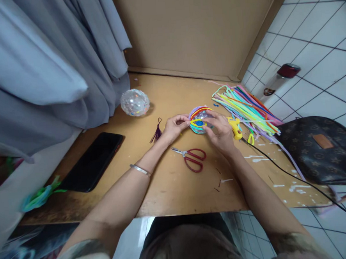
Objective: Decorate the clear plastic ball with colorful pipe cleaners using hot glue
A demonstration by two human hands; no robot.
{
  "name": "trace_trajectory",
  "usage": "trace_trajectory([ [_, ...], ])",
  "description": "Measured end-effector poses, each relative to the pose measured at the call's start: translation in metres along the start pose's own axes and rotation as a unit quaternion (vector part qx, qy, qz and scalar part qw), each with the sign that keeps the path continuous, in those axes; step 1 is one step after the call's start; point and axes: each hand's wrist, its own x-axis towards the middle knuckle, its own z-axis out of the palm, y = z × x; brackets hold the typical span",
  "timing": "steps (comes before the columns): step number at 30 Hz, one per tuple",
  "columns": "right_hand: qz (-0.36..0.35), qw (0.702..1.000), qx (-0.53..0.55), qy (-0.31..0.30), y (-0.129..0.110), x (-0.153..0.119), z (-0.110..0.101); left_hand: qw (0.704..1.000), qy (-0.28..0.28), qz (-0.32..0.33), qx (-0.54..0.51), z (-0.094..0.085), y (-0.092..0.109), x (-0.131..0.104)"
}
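Just behind the scissors point(192, 158), your left hand point(175, 128) and right hand point(220, 134) both grasp the ball point(200, 122); some wraps are on, and loose stems point(244, 107) remain beside it.

Head camera, looking forward and down, near wooden table point(165, 192).

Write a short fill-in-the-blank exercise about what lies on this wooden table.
1. Both the left hand and the right hand hold a clear ball wrapped in colourful pipe cleaners, which has a ____ centre.
2. The scissors have ____ handles.
3. The black phone lies on the person's ____ side.
4. The yellow glue gun trails a ____ cord.

Missing words: blue; red; left; black
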Motion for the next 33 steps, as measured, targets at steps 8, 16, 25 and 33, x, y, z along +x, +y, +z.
trace_trajectory([
  [8,-0.001,1.0,0.003,-0.007,-0.0016,0.0003,-0.0033,1.0,-0.007,0.002,0.0,0.0002,0.0007,-0.0008],
  [16,0.006,0.999,0.032,0.005,0.0,0.0004,-0.0006,1.0,0.0,0.0,0.004,0.0018,0.0035,-0.0016],
  [25,0.029,0.998,0.048,0.013,0.0011,0.0002,0.0003,1.0,-0.004,0.002,0.014,0.0017,0.0035,-0.0016],
  [33,0.03,0.996,0.073,0.03,0.0013,0.0009,0.0003,1.0,0.0,0.001,0.014,0.0022,0.005,-0.0029],
])
